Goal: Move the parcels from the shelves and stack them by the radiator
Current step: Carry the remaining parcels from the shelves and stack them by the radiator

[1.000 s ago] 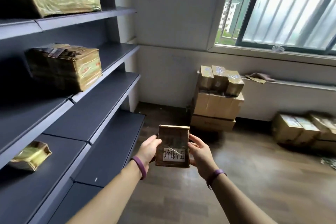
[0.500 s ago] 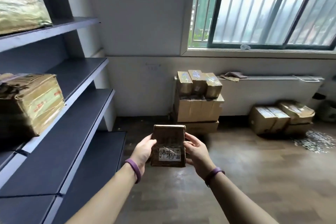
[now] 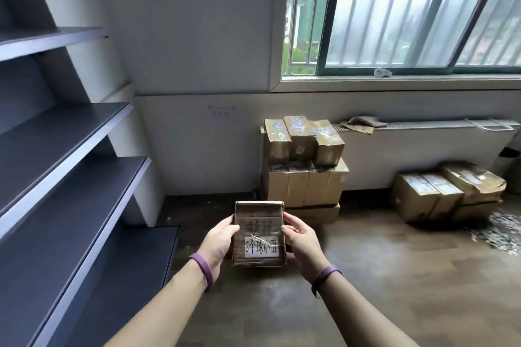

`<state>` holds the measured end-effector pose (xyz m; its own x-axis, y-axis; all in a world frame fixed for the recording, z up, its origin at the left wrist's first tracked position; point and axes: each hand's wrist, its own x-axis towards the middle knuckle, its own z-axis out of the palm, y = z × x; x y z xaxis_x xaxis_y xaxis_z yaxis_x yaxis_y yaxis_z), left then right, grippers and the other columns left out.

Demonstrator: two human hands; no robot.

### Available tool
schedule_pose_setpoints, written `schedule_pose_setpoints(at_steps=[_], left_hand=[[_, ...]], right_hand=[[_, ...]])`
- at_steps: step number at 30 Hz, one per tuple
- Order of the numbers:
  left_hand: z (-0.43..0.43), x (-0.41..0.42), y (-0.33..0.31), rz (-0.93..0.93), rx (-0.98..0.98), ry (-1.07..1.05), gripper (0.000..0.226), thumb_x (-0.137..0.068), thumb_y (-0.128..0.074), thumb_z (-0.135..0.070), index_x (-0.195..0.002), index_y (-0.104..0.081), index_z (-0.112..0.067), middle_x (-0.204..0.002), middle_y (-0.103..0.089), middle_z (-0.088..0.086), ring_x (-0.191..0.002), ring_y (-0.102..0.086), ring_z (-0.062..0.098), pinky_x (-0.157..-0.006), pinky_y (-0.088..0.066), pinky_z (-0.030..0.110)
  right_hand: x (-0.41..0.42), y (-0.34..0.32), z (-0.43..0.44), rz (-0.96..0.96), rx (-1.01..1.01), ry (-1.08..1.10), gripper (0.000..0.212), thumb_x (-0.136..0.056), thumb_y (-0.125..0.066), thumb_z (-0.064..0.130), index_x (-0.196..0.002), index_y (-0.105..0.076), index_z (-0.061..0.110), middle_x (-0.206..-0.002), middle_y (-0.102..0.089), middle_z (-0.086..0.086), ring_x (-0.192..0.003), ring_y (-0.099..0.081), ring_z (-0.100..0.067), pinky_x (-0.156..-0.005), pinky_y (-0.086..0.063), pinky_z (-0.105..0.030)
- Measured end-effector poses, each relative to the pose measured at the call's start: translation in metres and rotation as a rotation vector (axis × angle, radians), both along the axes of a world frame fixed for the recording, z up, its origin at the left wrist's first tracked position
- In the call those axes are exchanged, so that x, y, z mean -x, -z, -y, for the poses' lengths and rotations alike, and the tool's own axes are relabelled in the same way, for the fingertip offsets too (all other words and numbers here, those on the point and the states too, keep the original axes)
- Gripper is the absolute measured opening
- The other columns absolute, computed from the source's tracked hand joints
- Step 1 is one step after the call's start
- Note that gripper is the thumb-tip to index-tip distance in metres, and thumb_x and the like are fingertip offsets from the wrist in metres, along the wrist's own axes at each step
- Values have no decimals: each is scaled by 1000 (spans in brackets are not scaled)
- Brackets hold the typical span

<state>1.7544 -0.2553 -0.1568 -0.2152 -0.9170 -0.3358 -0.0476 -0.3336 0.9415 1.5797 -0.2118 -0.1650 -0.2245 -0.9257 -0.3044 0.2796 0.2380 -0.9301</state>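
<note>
I hold a small brown cardboard parcel (image 3: 258,234) with a white label between both hands, at chest height over the floor. My left hand (image 3: 218,241) presses its left side and my right hand (image 3: 303,242) its right side. Ahead, a stack of parcels (image 3: 303,166) stands against the left end of the white radiator (image 3: 423,155): three taped boxes on top of larger cartons. The dark shelves (image 3: 70,149) on my left show no parcels in this view.
A second cluster of cartons (image 3: 445,194) lies on the floor further right by the radiator. A cloth (image 3: 363,123) lies on the radiator top. Scattered small debris (image 3: 501,231) covers the floor at the right edge. A barred window (image 3: 408,14) is above.
My view has swung right and moved toward the radiator; the parcels on the shelves have left the frame. The held parcel stays between both hands.
</note>
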Motion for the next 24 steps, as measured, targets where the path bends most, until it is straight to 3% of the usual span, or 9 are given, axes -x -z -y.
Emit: schedule_pose_setpoints(at_steps=[3, 7, 12, 16, 19, 24], left_hand=[[45, 30, -7, 10, -22, -32, 35, -99, -40, -6, -108, -69, -24, -100, -75, 0, -84, -70, 10, -60, -52, 23], [94, 64, -7, 21, -47, -83, 34, -101, -39, -7, -105, -68, -24, -92, -74, -3, -67, -70, 1, -47, -50, 16], [149, 96, -9, 44, -67, -55, 36, -102, -36, -8, -101, -67, -26, -77, -76, -13, -65, -70, -2, -43, -49, 14], [191, 122, -1, 68, -91, -12, 37, -102, -36, -11, -104, -68, -29, -82, -75, -18, -70, -69, -5, -56, -49, 22], [225, 138, 13, 63, -136, 0, 36, -102, -37, -12, -105, -68, -30, -85, -75, -16, -77, -69, -1, -63, -47, 27], [299, 166, 32, 47, -189, 45, 36, -103, -37, -16, -102, -69, -32, -89, -76, -14, -92, -68, 7, -76, -48, 34]], right_hand=[[28, -2, 51, 4, -6, -32, 34, -100, -49, 3, -130, -57, 14, -90, -72, -4, -70, -71, -10, -56, -59, -30], [62, -5, 108, -27, -3, -52, 36, -99, -47, 1, -133, -56, 10, -95, -70, -9, -77, -68, -15, -66, -57, -33], [93, -2, 156, 4, -28, -56, 35, -101, -45, 2, -132, -56, 14, -98, -72, -7, -77, -70, -13, -58, -57, -29], [119, 6, 194, -28, -56, -40, 37, -100, -44, 3, -129, -59, 18, -104, -73, -8, -82, -72, -15, -63, -58, -32], [134, 17, 225, -16, -87, -16, 36, -100, -43, 2, -128, -60, 18, -101, -74, -6, -76, -73, -10, -57, -57, -29], [160, 34, 291, -45, -136, 7, 32, -101, -46, 9, -126, -61, 24, -103, -76, -3, -85, -74, -13, -62, -58, -31]])
